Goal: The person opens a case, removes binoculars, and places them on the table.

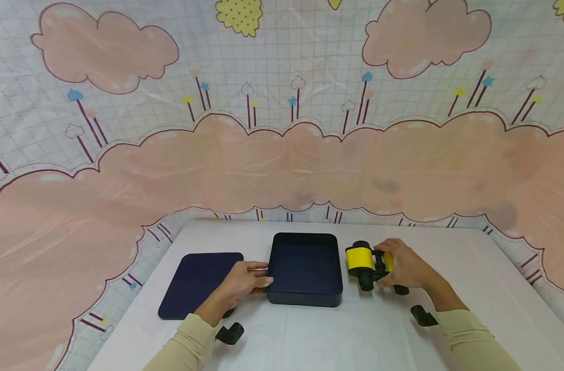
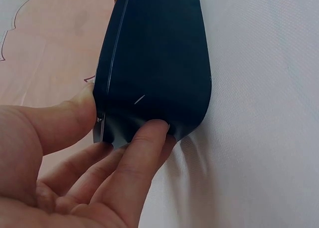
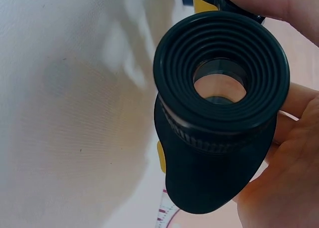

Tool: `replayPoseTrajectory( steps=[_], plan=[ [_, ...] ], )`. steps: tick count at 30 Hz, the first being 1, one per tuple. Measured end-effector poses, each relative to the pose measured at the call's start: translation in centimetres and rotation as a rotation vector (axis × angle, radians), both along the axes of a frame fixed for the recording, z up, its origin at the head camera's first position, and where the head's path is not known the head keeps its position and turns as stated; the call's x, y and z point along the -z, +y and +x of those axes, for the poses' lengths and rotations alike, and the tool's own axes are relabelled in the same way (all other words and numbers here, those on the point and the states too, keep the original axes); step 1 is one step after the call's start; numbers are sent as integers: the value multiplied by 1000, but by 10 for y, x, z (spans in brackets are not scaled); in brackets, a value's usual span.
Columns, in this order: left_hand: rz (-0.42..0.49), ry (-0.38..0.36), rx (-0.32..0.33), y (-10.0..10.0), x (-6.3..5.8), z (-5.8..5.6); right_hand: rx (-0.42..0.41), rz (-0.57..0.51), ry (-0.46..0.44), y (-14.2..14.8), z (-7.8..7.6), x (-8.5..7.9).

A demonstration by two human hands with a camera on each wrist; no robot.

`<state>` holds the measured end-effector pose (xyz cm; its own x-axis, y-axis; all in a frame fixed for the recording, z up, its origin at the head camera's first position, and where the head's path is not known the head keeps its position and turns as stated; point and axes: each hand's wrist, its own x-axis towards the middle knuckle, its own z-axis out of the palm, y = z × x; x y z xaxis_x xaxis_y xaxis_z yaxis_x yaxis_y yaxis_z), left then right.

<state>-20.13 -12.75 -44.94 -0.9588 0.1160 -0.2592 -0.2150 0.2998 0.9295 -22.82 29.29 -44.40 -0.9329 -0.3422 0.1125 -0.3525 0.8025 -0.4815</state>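
An open dark navy box (image 1: 304, 268) stands in the middle of the white table. At its left side my left hand (image 1: 244, 281) holds the wall, and the left wrist view shows thumb and fingers (image 2: 149, 143) about the box's end. A flat dark navy lid (image 1: 198, 283) lies left of the box, partly hidden under my left forearm. Right of the box, my right hand (image 1: 404, 265) grips black and yellow binoculars (image 1: 359, 260) by their right barrel. One eyepiece (image 3: 222, 118) faces the camera in the right wrist view, with fingers around the far side.
The white table (image 1: 337, 335) carries the box, lid and binoculars. A patterned pink and white curtain (image 1: 282, 165) hangs behind it and along its sides. Black wrist-worn devices show beside the left sleeve (image 1: 184, 342) and the right sleeve (image 1: 472, 337).
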Motion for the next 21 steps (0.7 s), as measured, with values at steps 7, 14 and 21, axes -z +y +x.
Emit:
replayPoseTrajectory(
  steps=[7, 14, 21],
  plan=[
    [-4, 1, 3, 2, 0, 0, 7, 4, -16, 2, 0, 5],
    [-15, 2, 2, 5, 0, -3, 3, 12, -15, 4, 0, 9],
    [-39, 5, 18, 5, 0, -5, -1, 23, -28, 4, -2, 18]
  ],
)
